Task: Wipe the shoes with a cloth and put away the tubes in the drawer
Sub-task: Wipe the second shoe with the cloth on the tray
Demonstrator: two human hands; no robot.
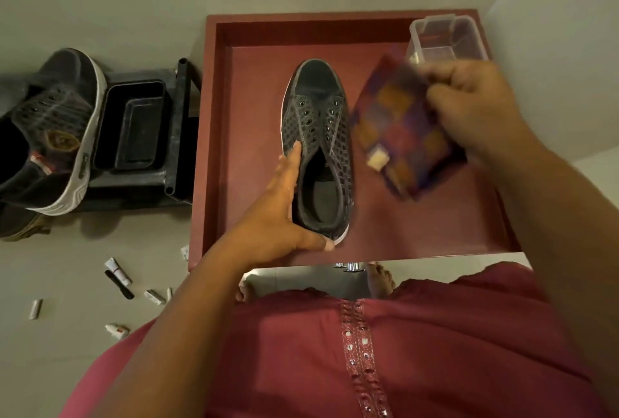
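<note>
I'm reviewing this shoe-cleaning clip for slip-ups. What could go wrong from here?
The left hand only rests straight fingers against the shoe, so wiping may push it across the red drawer. The cloth, held in the right hand, might knock the clear container. Tubes on the floor could be trodden on.

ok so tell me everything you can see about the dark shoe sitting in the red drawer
The dark shoe is a low sneaker with a perforated or quilted grey-black upper, metal eyelets, no laces visible and a thin white sole edge. It lies upright, toe pointing away from the person, on the floor of the red drawer. The left hand rests against its side, fingers straight, thumb at the heel. The patterned cloth hangs beside it.
</note>
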